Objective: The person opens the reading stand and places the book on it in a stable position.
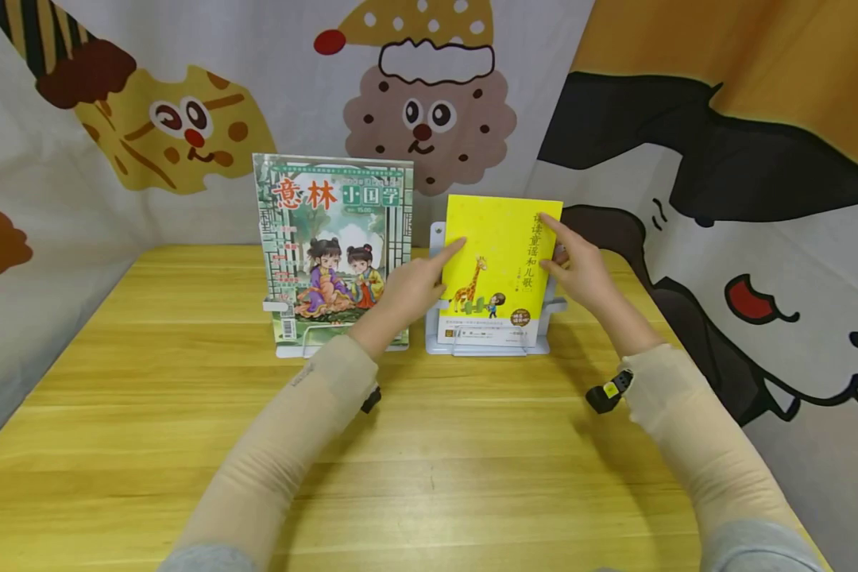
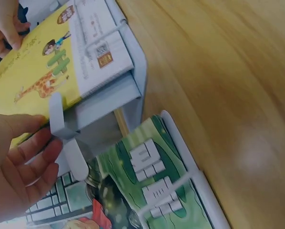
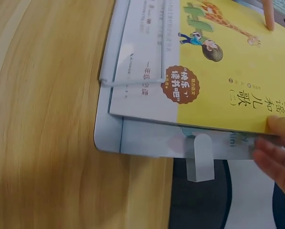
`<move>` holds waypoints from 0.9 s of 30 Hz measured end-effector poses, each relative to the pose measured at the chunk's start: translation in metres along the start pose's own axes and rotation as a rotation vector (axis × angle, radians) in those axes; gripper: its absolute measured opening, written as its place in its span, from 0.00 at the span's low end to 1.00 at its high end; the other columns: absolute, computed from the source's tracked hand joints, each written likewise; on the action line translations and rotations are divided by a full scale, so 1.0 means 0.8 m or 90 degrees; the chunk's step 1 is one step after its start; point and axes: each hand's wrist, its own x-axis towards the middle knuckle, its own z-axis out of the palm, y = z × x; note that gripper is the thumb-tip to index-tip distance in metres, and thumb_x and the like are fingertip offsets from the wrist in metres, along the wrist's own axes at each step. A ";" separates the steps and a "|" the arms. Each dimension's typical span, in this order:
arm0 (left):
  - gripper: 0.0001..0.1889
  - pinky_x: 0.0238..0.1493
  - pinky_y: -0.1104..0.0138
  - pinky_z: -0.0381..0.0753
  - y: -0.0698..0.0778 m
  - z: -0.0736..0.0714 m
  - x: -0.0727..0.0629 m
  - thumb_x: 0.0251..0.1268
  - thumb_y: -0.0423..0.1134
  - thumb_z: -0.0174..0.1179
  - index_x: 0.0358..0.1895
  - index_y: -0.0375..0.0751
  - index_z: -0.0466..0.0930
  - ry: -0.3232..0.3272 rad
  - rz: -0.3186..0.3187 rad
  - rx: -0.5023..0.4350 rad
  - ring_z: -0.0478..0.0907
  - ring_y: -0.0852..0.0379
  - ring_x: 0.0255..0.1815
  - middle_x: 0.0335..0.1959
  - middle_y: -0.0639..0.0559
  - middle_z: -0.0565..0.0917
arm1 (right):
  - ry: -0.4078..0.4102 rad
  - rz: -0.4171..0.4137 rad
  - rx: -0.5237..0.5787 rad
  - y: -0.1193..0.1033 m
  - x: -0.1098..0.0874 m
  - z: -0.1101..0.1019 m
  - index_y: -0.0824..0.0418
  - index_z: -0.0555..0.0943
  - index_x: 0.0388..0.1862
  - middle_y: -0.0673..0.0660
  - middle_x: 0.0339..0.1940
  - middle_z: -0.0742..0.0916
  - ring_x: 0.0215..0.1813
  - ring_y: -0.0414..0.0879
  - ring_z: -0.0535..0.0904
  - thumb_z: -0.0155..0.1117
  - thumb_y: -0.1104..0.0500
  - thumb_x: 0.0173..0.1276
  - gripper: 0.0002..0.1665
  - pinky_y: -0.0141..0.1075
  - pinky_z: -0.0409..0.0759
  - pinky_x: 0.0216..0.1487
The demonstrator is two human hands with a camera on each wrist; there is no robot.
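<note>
A yellow children's book (image 1: 496,254) with a giraffe and a child on its cover leans upright on a white book stand (image 1: 436,342). A clear wire bar crosses its lower front. My left hand (image 1: 411,294) touches the left part of the cover with a straight index finger; its other fingers (image 2: 42,143) lie loosely bent beside the edge. At the right edge my right hand (image 1: 582,266) has its index finger and thumb on the cover, with other fingers at the edge, pinching it. Behind my left hand, a green illustrated magazine (image 1: 343,254) stands upright on another stand.
The wooden table (image 1: 429,453) extends in front of both stands. White side clips (image 3: 202,157) jut out from the stands. A cartoon-printed curtain (image 1: 293,71) hangs behind the table and along its right side.
</note>
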 end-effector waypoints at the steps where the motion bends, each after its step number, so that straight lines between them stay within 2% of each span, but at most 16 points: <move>1: 0.44 0.14 0.70 0.60 -0.001 0.000 -0.001 0.67 0.36 0.59 0.77 0.66 0.42 -0.005 -0.004 0.001 0.60 0.58 0.12 0.14 0.52 0.71 | -0.001 -0.009 -0.024 -0.001 0.000 -0.001 0.44 0.55 0.77 0.63 0.45 0.77 0.38 0.53 0.73 0.64 0.70 0.64 0.49 0.45 0.74 0.37; 4: 0.44 0.14 0.70 0.60 -0.002 -0.002 -0.003 0.67 0.38 0.60 0.77 0.66 0.41 -0.021 -0.004 -0.007 0.60 0.58 0.12 0.15 0.53 0.73 | -0.006 -0.022 -0.081 -0.006 -0.003 -0.007 0.46 0.55 0.77 0.62 0.41 0.77 0.36 0.54 0.73 0.65 0.67 0.65 0.47 0.44 0.73 0.34; 9: 0.44 0.14 0.70 0.61 -0.001 -0.014 -0.011 0.67 0.40 0.60 0.77 0.63 0.41 -0.037 0.017 -0.016 0.61 0.59 0.12 0.19 0.55 0.75 | -0.022 0.013 -0.122 -0.006 -0.009 -0.024 0.46 0.54 0.78 0.62 0.45 0.79 0.38 0.56 0.75 0.65 0.61 0.66 0.46 0.45 0.73 0.36; 15: 0.41 0.16 0.68 0.65 -0.005 -0.047 -0.029 0.66 0.41 0.60 0.77 0.60 0.47 -0.006 0.044 -0.048 0.65 0.58 0.15 0.29 0.58 0.76 | -0.013 0.030 -0.182 -0.002 -0.017 -0.052 0.48 0.53 0.78 0.65 0.52 0.80 0.41 0.58 0.78 0.64 0.56 0.68 0.45 0.50 0.75 0.37; 17: 0.40 0.16 0.67 0.66 -0.011 -0.061 -0.037 0.67 0.42 0.59 0.77 0.59 0.48 0.009 0.050 -0.045 0.66 0.57 0.15 0.31 0.58 0.77 | -0.008 0.030 -0.192 0.000 -0.020 -0.061 0.48 0.54 0.78 0.65 0.52 0.79 0.41 0.58 0.78 0.64 0.56 0.68 0.44 0.50 0.76 0.37; 21: 0.38 0.15 0.66 0.66 -0.028 -0.089 -0.058 0.68 0.46 0.58 0.77 0.61 0.48 0.022 0.036 -0.031 0.68 0.57 0.15 0.36 0.57 0.79 | 0.001 0.032 -0.206 0.006 -0.026 -0.077 0.49 0.55 0.77 0.65 0.53 0.78 0.43 0.60 0.77 0.62 0.52 0.69 0.42 0.52 0.75 0.37; 27: 0.35 0.16 0.64 0.70 -0.067 -0.121 -0.096 0.68 0.45 0.59 0.75 0.53 0.54 0.069 0.010 -0.030 0.73 0.60 0.18 0.36 0.53 0.83 | 0.003 0.051 -0.212 0.022 -0.039 -0.101 0.54 0.57 0.76 0.67 0.59 0.75 0.50 0.63 0.74 0.58 0.44 0.70 0.41 0.58 0.73 0.41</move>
